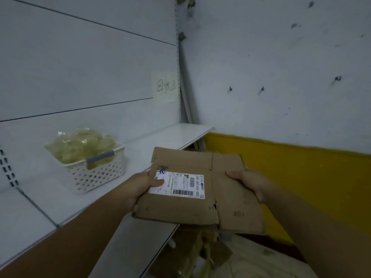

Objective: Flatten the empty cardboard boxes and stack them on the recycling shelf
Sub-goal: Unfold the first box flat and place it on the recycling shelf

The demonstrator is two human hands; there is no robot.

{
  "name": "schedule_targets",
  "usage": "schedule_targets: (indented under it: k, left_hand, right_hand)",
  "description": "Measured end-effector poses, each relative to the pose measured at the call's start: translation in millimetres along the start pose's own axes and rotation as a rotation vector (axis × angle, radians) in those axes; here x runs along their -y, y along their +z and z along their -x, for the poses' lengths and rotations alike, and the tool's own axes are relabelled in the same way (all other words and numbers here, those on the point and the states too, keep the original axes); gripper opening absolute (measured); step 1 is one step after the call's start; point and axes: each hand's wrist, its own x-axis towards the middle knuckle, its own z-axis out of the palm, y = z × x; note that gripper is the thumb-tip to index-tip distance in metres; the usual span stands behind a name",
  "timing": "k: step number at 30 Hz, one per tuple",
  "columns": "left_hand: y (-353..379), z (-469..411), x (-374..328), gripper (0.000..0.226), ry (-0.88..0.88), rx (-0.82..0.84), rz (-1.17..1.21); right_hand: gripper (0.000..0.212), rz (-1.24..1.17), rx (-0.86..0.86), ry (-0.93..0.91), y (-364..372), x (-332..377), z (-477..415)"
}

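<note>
Both hands grasp a flattened brown cardboard box [197, 189] with a white barcode shipping label [178, 184], held in the air just beside the front edge of the white metal shelf [164, 137]. The left hand [140, 186] clamps its left edge, thumb on the label; the right hand [250, 182] grips the right edge. A white perforated plastic basket [96, 173] of bagged greenish material stands on the shelf.
</note>
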Motion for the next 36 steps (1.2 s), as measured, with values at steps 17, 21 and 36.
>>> schedule_targets:
  k: [17, 21, 36]
  left_hand:
    - [119.5, -246.4, -53.8, 0.014, -0.033, 0.259, -0.039]
    - [141.7, -279.3, -66.1, 0.030, -0.063, 0.220, -0.019]
    - [159.1, -373.6, -78.6, 0.043, 0.231, -0.141, 0.290]
  right_hand:
    - [0.042, -0.018, -0.370, -0.104, -132.5, 28.2, -152.5]
    - [0.028, -0.050, -0.363, -0.173, -168.8, 37.7, -206.2]
    - [0.040, -0.188, -0.149, -0.168, -114.8, 58.0, -402.6]
